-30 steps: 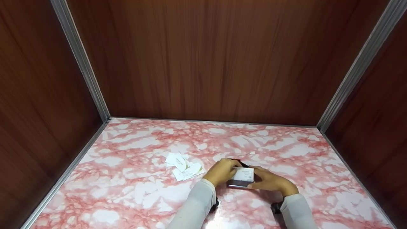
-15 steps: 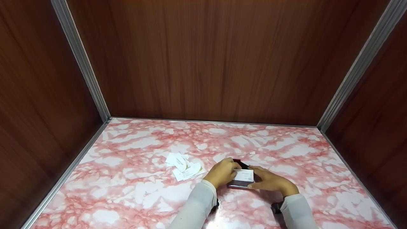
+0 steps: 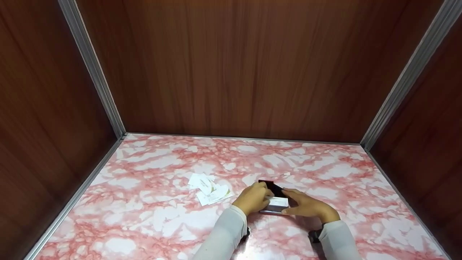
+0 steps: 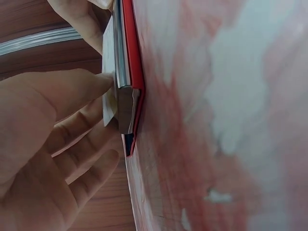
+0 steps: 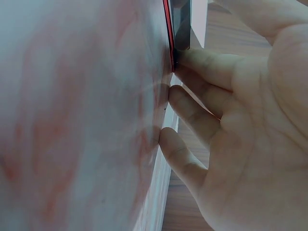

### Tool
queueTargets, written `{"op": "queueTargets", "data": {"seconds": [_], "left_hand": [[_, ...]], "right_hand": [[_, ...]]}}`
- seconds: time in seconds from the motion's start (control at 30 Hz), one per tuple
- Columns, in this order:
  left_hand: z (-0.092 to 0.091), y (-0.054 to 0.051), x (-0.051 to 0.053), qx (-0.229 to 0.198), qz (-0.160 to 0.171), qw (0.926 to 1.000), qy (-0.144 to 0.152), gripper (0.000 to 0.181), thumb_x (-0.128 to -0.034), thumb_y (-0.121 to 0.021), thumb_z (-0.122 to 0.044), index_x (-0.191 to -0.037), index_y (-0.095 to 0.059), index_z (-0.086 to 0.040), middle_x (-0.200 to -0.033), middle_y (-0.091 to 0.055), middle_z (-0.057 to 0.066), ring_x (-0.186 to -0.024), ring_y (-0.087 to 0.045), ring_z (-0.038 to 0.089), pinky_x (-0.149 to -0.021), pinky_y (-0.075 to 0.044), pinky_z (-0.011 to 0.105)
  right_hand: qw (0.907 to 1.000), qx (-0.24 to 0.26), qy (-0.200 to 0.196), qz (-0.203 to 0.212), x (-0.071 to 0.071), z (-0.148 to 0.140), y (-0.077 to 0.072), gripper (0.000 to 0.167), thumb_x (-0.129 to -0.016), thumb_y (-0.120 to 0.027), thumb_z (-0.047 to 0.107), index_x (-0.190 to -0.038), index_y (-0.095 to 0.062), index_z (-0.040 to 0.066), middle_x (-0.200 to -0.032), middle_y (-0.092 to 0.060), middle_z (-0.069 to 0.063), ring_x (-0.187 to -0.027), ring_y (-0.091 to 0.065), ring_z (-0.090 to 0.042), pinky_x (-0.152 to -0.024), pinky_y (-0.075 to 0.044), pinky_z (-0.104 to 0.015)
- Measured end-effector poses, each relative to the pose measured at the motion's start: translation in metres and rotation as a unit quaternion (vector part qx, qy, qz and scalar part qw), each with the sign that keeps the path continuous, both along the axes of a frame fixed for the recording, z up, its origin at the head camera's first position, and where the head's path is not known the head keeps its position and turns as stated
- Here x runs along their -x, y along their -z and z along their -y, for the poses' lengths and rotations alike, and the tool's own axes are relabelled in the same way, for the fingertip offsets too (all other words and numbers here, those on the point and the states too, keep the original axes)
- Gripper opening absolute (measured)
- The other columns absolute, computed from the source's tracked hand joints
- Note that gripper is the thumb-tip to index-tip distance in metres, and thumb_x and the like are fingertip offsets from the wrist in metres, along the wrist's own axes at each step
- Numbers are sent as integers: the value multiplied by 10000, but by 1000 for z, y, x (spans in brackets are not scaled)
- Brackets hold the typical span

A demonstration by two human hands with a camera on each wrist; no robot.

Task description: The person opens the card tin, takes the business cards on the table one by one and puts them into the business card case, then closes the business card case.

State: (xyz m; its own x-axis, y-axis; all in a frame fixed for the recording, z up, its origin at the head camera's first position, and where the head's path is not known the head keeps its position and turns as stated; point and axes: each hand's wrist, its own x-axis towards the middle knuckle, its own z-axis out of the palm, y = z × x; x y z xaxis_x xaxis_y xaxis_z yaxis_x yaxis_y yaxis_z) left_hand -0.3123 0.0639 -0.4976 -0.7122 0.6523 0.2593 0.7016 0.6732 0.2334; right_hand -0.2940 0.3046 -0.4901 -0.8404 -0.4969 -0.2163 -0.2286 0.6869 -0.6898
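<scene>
A small red and black case (image 3: 275,209) with a shiny front lies on the table, its dark flap (image 3: 275,188) spread out behind it. The left hand (image 3: 253,198) pinches a white card (image 3: 278,202) over the case; its thumb and fingers lie on either side of the card (image 4: 109,60) in the left wrist view. The right hand (image 3: 309,207) grips the case's right side, thumb at the front and fingers behind. In the right wrist view, fingertips of this hand (image 5: 255,115) touch the case (image 5: 182,26) and the tabletop. How deep the card sits is hidden.
Several white cards (image 3: 213,193) lie loosely overlapped on the red and white marbled table (image 3: 144,216), left of the left hand. Brown wood-grain panels (image 3: 231,72) with grey metal corner strips (image 3: 95,74) stand at the back and both sides.
The white card has moved toward the person, with less of it showing above the shiny front. The left hand has shifted slightly the same way, uncovering more flap; the right hand has barely moved.
</scene>
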Motion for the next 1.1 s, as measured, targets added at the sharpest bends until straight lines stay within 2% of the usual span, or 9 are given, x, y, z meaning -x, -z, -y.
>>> {"op": "queueTargets", "data": {"seconds": [0.3,0.67,0.87,1.0,1.1], "left_hand": [[1,1,-2,31,117,9999,17,248,-895,-725,-157,-1137,-774,-187,-1034,-647,-31,-958,-618,130,-857,-511,262],[1,3,-7,73,-196,9996,162,178,-937,-698,-172,-1087,-792,-187,-997,-679,-3,-949,-635,172,-855,-522,302],[2,2,-6,1,45,9998,196,200,-971,-667,-192,-1141,-772,-170,-1068,-695,-18,-999,-640,149,-903,-508,276],[5,1,-4,50,120,9990,417,189,-963,-667,-174,-1111,-784,-173,-1067,-709,-41,-1006,-641,120,-904,-502,253],[9,1,-4,-120,203,9977,641,198,-955,-660,-157,-1113,-780,-155,-1089,-709,-30,-1040,-635,113,-933,-483,240]], "right_hand": [[9999,81,-77,-15,-1,-1,1,844,-928,-714,359,-1560,-288,-4,-1588,-225,-281,-1442,-187,-496,-1100,-223,-675],[9999,87,-87,25,-1,0,1,849,-928,-713,366,-1561,-286,-2,-1585,-225,-289,-1433,-224,-487,-1099,-241,-664],[9999,124,-108,-17,0,-1,1,856,-927,-714,369,-1559,-282,-13,-1581,-233,-284,-1418,-267,-477,-1094,-266,-651],[9999,103,-66,-86,1,-1,3,868,-915,-724,380,-1559,-290,-6,-1582,-248,-265,-1421,-266,-465,-1097,-264,-648],[9999,86,-45,-79,2,-2,4,862,-919,-719,382,-1560,-289,-2,-1584,-242,-265,-1424,-260,-467,-1096,-261,-655]]}}
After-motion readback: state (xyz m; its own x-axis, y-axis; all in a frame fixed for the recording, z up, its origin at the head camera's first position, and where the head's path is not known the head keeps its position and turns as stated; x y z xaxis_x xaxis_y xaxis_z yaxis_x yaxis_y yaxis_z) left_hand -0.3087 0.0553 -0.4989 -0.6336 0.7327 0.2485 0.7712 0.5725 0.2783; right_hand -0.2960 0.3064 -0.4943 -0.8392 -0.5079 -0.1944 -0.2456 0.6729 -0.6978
